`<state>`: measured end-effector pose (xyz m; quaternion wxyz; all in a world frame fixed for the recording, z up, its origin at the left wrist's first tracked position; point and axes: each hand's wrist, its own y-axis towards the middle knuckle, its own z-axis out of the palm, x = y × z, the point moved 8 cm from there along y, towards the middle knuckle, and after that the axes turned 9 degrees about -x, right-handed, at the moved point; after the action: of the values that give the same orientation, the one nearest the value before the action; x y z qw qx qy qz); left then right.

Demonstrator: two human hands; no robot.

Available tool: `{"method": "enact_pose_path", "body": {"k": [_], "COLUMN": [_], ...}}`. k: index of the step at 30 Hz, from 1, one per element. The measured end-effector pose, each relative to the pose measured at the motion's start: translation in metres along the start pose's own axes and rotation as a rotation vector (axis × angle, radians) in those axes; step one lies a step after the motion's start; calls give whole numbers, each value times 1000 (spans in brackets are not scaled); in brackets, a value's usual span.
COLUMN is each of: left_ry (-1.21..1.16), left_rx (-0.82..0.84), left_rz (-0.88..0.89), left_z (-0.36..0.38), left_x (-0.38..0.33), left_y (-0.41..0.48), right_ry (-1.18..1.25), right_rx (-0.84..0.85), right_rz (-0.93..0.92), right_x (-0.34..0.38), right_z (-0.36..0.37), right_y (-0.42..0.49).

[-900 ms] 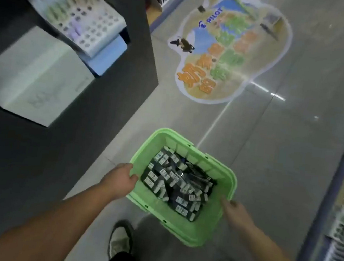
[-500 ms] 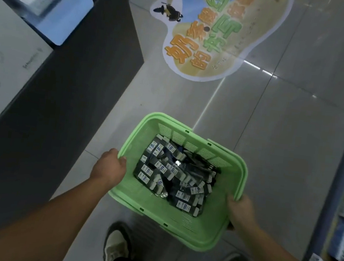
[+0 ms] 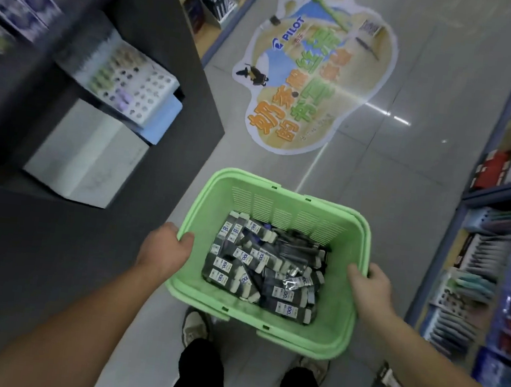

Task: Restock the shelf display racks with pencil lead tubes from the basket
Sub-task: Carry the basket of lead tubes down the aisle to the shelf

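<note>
A light green plastic basket [image 3: 279, 196] hangs in front of me above the floor, held level. Several dark pencil lead tubes [image 3: 259, 269] with white labels lie heaped in its bottom. My left hand [image 3: 165, 248] grips the basket's left rim, thumb inside. My right hand [image 3: 369, 284] grips the right rim, fingers curled over the edge. My two shoes and dark trousers show below the basket.
A dark counter [image 3: 37, 249] with a white pen display rack [image 3: 124, 81] stands on the left. Blue shelves [image 3: 484, 280] packed with pens line the right. A large floor sticker [image 3: 311, 73] lies ahead on the grey tiled aisle.
The view has tilted up and swung, so the right shelves and the rack on the left came into sight. Both hands keep their grip on the basket, now nearer me.
</note>
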<state>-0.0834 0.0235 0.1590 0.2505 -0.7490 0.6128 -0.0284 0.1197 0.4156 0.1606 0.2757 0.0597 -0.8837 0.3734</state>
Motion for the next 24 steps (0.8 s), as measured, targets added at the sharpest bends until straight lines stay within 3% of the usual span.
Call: {"method": "enact_pose_path", "body": {"k": [5,11,15,24], "left_ry": [-182,-287,-294,-320], "left_rx": [-93,-211,-215,-258], "left_rz": [-22,19,16,113], "left_z": [-117,-211,-240,-300], "left_x": [-81,-162,-208,-335], "left_y": [-70,-90,-53,90], "right_ry": [50,-6,-28,35], "right_rx": [-59,7,-5,-91], "right_rz": [-45,-240,-318,-262], "right_x": [94,209,282,446], "right_z": [-113,-196,-207,-198], "right_y": [-47,-73,-50,40]}}
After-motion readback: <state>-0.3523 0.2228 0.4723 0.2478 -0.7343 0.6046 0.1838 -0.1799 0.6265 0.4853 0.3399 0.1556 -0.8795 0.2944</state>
